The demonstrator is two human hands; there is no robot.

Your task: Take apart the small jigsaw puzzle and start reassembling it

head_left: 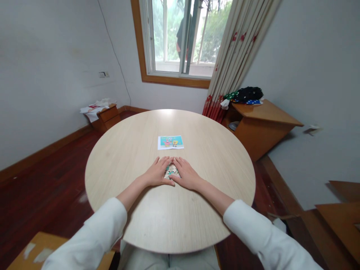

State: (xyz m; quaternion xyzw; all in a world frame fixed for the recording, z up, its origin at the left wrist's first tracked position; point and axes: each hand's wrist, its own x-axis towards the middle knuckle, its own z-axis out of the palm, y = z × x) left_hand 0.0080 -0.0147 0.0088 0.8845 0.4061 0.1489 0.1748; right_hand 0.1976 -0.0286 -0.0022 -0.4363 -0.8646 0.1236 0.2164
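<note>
A small heap of jigsaw puzzle pieces, pale with some teal bits, lies on the round wooden table. My left hand cups its left side, fingers stretched forward and thumb pointing inward. On the other side, my right hand curves round it, fingers extended and its thumb near the left thumb. Both palms face down, and part of the heap is hidden beneath them. Just beyond the fingertips lies a flat printed picture with a pink and a yellow cartoon figure on blue.
A tilted-looking wooden cabinet with dark and patterned cloth on top stands behind the table at right. A small wooden stand holding white items is at back left. A cardboard box sits at lower left. A person shows through the window.
</note>
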